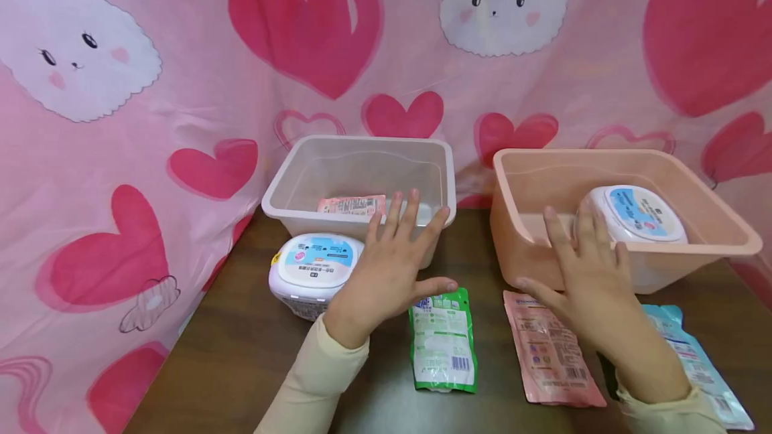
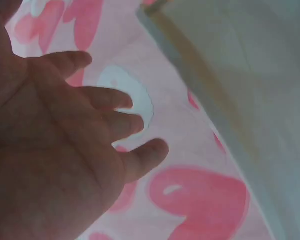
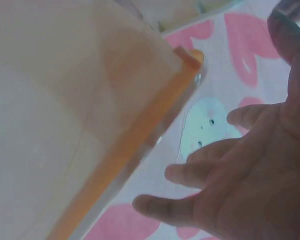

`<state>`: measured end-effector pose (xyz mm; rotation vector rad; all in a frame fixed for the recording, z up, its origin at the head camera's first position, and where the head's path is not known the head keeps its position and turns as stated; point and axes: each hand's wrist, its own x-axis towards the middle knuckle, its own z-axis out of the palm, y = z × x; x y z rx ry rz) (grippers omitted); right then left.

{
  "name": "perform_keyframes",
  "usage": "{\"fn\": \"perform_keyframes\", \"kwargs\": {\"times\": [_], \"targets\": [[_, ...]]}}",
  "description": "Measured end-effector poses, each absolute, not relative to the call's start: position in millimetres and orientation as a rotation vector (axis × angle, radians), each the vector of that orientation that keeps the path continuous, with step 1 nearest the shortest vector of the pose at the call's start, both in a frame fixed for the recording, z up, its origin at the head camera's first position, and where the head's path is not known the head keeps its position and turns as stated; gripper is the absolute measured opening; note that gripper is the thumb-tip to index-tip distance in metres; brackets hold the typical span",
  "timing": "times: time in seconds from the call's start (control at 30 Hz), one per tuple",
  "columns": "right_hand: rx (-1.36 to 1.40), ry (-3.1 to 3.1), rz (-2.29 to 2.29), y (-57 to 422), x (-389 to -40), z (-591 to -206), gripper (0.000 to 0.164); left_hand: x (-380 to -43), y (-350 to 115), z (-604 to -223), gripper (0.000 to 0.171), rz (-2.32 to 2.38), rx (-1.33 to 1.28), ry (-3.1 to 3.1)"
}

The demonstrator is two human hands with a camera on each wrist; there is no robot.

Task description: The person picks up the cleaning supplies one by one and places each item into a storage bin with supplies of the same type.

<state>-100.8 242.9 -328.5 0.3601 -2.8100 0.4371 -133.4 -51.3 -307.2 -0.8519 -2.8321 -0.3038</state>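
In the head view my left hand hovers with fingers spread before a white plastic basin; a pink pouch lies inside that basin. Just left of the hand stands a white-lidded tub with a blue label. My right hand, fingers also spread, is raised in front of a peach basin, which has a similar white tub in it. Below the hands lie a green-and-white pouch, a pink pouch and a light blue pouch, partly behind the right forearm. Both wrist views show empty palms.
A dark wooden table carries everything. Pink cloth with hearts and rabbit faces hangs behind the basins and along the left side. A dark edge of something shows beneath the right forearm, too covered to identify.
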Motion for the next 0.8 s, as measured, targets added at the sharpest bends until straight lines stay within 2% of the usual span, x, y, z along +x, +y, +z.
{"fn": "perform_keyframes", "kwargs": {"times": [0.33,0.8], "targets": [[0.333,-2.762,0.527,289,-91,-329,0.103,-139,-77,-294,0.099,-0.437,-0.743,-2.835],[0.179,-2.894,0.681,364,-61,-359,0.102,-159,-152,-296,0.094,-0.677,-0.594,-2.863]]}}
